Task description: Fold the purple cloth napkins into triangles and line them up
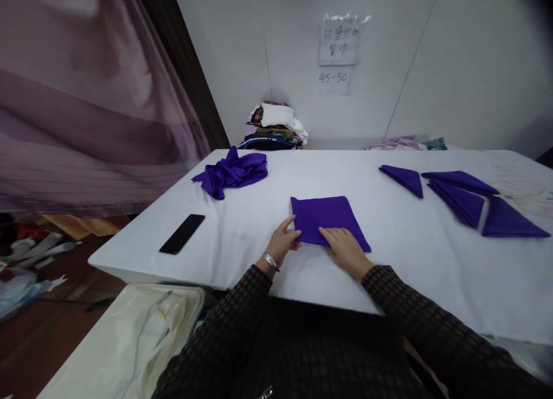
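A purple cloth napkin point(326, 216), folded into a square, lies flat on the white table point(242, 238) in front of me. My left hand point(283, 242) pinches its near left corner between thumb and fingers; a silver bracelet is on that wrist. My right hand point(345, 250) rests flat on the near edge of the square, fingers stretched out and pressing it down.
A crumpled heap of purple cloths point(233, 173) sits at the far left of the table. Several folded purple triangles point(464, 200) lie at the right. A black phone point(182, 233) lies near the left edge. Stacked fabrics point(274, 128) stand against the wall.
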A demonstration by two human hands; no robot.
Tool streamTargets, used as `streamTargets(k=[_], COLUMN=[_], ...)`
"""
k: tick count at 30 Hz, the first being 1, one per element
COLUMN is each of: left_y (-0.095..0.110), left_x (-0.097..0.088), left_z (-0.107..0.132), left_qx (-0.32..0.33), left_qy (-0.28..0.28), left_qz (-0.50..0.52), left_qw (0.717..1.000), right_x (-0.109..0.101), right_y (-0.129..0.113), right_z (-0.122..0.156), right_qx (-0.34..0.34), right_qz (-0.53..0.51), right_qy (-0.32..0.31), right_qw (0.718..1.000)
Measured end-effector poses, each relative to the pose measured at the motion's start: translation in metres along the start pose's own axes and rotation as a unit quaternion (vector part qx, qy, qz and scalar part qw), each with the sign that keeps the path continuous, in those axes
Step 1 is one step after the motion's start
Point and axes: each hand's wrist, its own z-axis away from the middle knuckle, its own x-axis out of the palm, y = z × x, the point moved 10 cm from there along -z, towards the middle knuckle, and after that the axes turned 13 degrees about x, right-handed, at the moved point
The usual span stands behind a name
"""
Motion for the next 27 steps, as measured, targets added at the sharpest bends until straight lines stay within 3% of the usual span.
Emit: streamTargets(k=[5, 9, 12, 15, 18, 21, 23, 25, 27], left_y=[0.026, 0.047, 0.068, 0.101, 0.15, 0.198, 0.22, 0.226, 0.215], left_x=[0.006, 0.012, 0.015, 0.02, 0.028, 0.036, 0.044, 0.056, 0.071], left_z=[0.003, 0.007, 0.011, 0.018, 0.029, 0.033, 0.024, 0.002, -0.032], left_qx=[0.05, 0.124, 0.188, 0.255, 0.329, 0.38, 0.396, 0.391, 0.37], left_qy=[-0.059, -0.129, -0.147, -0.157, -0.164, -0.133, -0.11, -0.102, -0.102], left_qz=[-0.052, -0.123, -0.184, -0.238, -0.272, -0.301, -0.325, -0.353, -0.393], left_qw=[0.996, 0.976, 0.953, 0.924, 0.89, 0.864, 0.852, 0.844, 0.836], right_x=[-0.02, -0.038, -0.056, -0.081, -0.117, -0.148, -0.158, -0.153, -0.134], right_y=[0.03, 0.034, 0.031, 0.025, 0.017, 0.01, 0.011, 0.02, 0.038], right_z=[0.008, 0.011, 0.009, 0.006, 0.004, 0.001, -0.002, -0.008, -0.015], right_qx=[0.049, 0.043, 0.039, 0.03, 0.027, 0.033, 0.055, 0.093, 0.134], right_qz=[-0.017, -0.028, -0.038, -0.081, -0.171, -0.288, -0.364, -0.424, -0.463], right_qy=[0.028, 0.039, 0.041, 0.031, 0.003, -0.059, -0.106, -0.151, -0.184], right_qw=[0.998, 0.998, 0.998, 0.996, 0.985, 0.955, 0.924, 0.888, 0.857])
